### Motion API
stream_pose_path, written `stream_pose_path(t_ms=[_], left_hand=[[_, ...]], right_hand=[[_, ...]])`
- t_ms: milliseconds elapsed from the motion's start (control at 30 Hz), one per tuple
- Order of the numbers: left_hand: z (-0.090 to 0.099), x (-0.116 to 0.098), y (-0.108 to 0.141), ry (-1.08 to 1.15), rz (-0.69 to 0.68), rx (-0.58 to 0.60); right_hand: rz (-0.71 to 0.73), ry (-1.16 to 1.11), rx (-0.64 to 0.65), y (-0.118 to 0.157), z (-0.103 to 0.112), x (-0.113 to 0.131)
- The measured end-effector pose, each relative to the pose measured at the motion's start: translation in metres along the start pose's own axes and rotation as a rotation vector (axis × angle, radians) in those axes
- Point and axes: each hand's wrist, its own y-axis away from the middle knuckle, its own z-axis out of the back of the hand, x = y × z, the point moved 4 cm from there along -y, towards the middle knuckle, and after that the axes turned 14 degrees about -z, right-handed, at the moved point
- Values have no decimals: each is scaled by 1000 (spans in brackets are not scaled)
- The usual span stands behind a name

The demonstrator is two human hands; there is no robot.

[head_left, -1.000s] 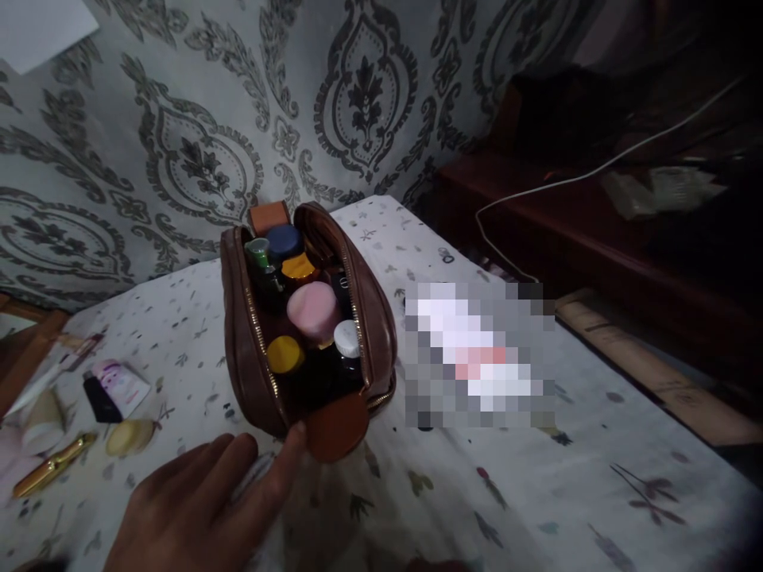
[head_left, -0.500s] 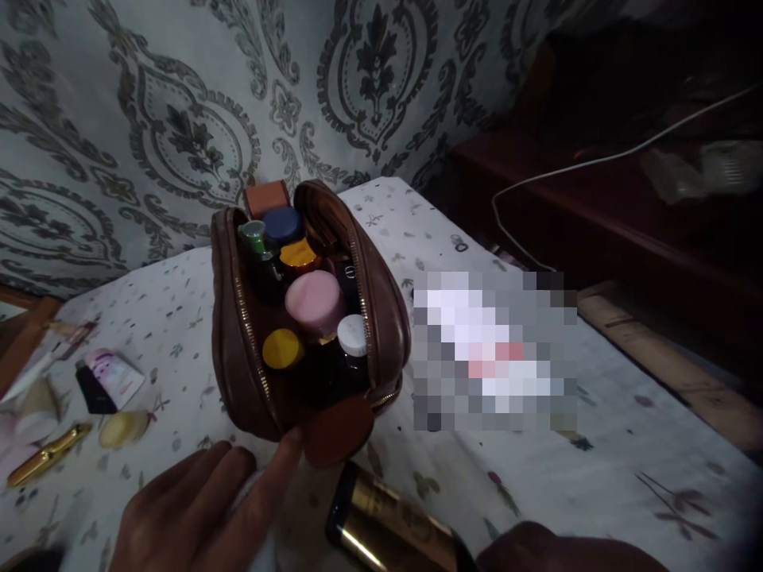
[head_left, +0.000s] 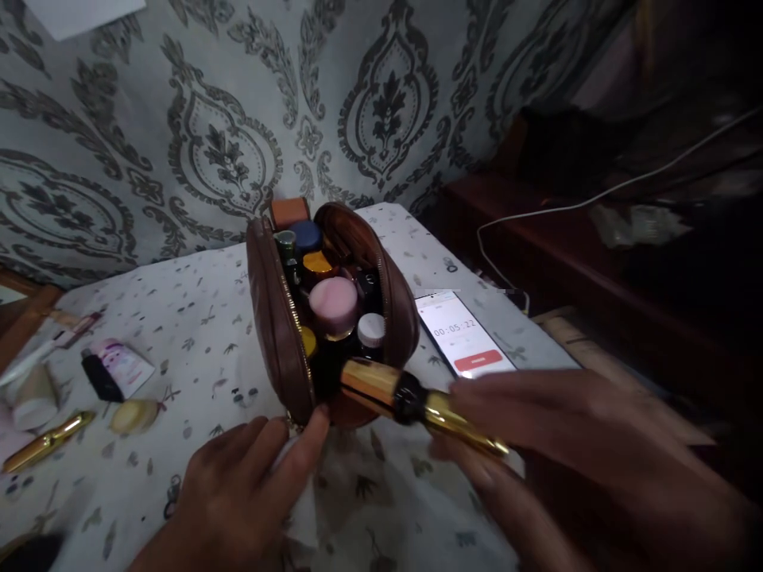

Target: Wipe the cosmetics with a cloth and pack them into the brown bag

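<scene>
A brown leather bag stands unzipped on the patterned cloth, with several jars and bottles inside. Among them are a pink lid, a white cap, a blue lid and an orange cap. My left hand rests at the bag's near end, its index finger against the edge and the other fingers curled; what they grip, if anything, is hidden. Between the thumb and fingers of my right hand is a gold and black bottle, tilted, its far end over the bag's near opening.
A phone showing a timer lies right of the bag. On the left of the cloth are a gold tube, a pink and white pouch, a round yellowish item and other tubes. A white cable runs at the right.
My right hand has come further into view and raised the gold and black bottle to the bag's opening. My left hand stays at the bag's near end. The view has shifted.
</scene>
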Motion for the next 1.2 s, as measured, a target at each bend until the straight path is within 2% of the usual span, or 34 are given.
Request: stream_pose_path(t_ms=[100, 133, 200, 267, 333, 467, 533, 667, 867, 1033, 1200], left_hand=[[1, -1, -1, -24, 0, -21], [1, -1, 0, -35, 2, -32], [3, -3, 1, -55, 11, -43], [2, -6, 1, -52, 47, -1], [1, -8, -5, -7, 127, 125], [-3, -11, -27, 170, 356, 530], [0, -10, -40, 242, 423, 611], [7, -3, -56, 338, 442, 547], [2, 7, -54, 505, 472, 489], [-3, 7, -52, 491, 437, 475], [-7, 3, -47, 513, 418, 419]], right_hand=[[43, 38, 80, -25, -17, 28], [68, 52, 143, -31, -25, 34], [116, 70, 218, -42, -36, 41], [155, 84, 255, -52, -41, 43], [171, 98, 279, -62, -44, 45], [137, 124, 333, -77, -49, 51], [135, 142, 347, -83, -51, 55], [181, 164, 372, -90, -54, 59], [217, 211, 416, -98, -54, 56], [227, 221, 478, -103, -56, 50], [164, 192, 517, -109, -58, 42]])
